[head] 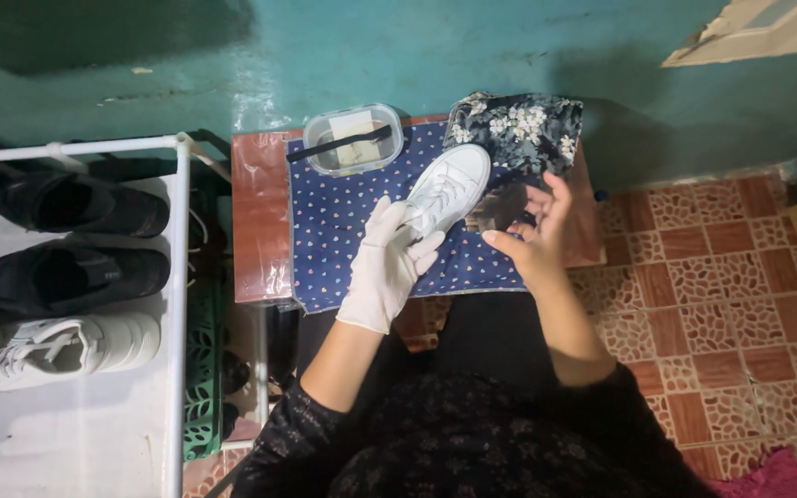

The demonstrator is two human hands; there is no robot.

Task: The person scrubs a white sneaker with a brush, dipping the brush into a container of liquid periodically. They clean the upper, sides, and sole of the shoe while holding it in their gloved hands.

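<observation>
A white lace-up sneaker (449,187) lies on a blue dotted cloth (334,226) spread over a small brown table (255,221). My left hand (387,263), in a white glove, grips the sneaker at its near end. My right hand (535,232), bare, is just right of the shoe with fingers spread and holds a thin clear plastic piece (500,210). A clear plastic box (354,140) with a black-handled brush (339,144) across it stands at the table's back. A dark floral cloth (518,129) lies bunched behind the sneaker.
A white shoe rack (177,277) stands at the left with two black shoes (76,203) and a white sneaker (62,349). A green crate (200,369) sits beside it. The teal wall (417,55) is behind the table. Patterned red floor tiles (721,295) spread to the right.
</observation>
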